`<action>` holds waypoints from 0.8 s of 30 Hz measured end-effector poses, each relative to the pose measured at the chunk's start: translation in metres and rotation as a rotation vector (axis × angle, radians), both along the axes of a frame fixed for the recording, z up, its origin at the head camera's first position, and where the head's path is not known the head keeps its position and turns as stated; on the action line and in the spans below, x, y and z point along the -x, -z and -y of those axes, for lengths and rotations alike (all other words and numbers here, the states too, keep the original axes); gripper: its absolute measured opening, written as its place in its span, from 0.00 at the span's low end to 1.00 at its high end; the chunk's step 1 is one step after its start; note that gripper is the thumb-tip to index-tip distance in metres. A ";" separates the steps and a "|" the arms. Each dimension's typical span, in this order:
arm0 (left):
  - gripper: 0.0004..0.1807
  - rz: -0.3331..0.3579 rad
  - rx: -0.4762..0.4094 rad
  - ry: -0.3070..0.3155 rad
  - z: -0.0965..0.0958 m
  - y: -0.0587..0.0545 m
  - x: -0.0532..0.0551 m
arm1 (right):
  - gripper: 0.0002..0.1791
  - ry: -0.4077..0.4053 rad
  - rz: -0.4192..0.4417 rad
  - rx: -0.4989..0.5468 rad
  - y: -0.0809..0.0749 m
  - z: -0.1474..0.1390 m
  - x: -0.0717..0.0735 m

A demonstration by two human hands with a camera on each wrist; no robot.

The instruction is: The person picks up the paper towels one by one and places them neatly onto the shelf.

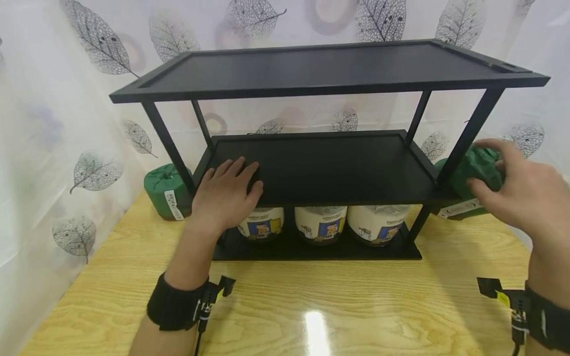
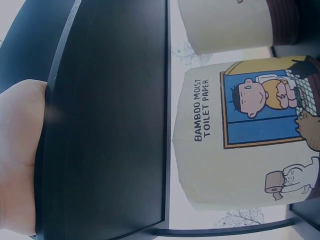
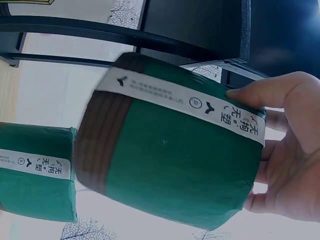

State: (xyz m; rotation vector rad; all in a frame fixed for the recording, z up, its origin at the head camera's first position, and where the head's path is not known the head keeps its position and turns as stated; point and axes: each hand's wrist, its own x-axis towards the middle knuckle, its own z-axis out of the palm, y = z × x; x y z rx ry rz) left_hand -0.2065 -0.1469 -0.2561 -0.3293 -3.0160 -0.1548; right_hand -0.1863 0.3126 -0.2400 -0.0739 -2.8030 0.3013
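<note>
My right hand (image 1: 523, 185) grips a green-wrapped toilet paper roll (image 3: 185, 145) by one end, thumb on one side and fingers on the other. In the head view that roll (image 1: 481, 170) is beside the right posts of a black rack (image 1: 311, 254). My left hand (image 1: 227, 195) rests with fingers extended on the left end of the middle shelf (image 1: 329, 168). Below this shelf, three cream-wrapped toilet paper rolls stand in a row: a left one (image 1: 262, 225), a middle one (image 1: 321, 225) and a right one (image 1: 378, 225). The left wrist view shows a cream roll (image 2: 200, 170) close up.
Another green roll (image 1: 165, 190) stands on the wooden table (image 1: 267, 296) left of the rack. Beside the held roll, the right wrist view shows one more green roll (image 3: 37, 192). The rack's top shelf (image 1: 320, 66) overhangs the middle one. A leaf-patterned curtain (image 1: 40, 148) hangs behind.
</note>
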 end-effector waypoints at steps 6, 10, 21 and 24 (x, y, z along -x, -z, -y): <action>0.31 -0.004 -0.004 0.007 0.000 0.001 0.000 | 0.41 0.030 -0.170 0.041 0.002 0.005 -0.004; 0.31 -0.006 0.000 0.006 0.000 0.002 0.000 | 0.40 0.047 -0.264 0.075 0.003 0.007 -0.005; 0.31 0.001 -0.008 0.002 0.001 0.001 -0.001 | 0.37 0.027 -0.526 0.228 0.004 0.012 -0.007; 0.31 0.003 -0.008 0.000 0.001 0.001 -0.001 | 0.33 0.047 -0.613 0.213 0.004 0.012 -0.008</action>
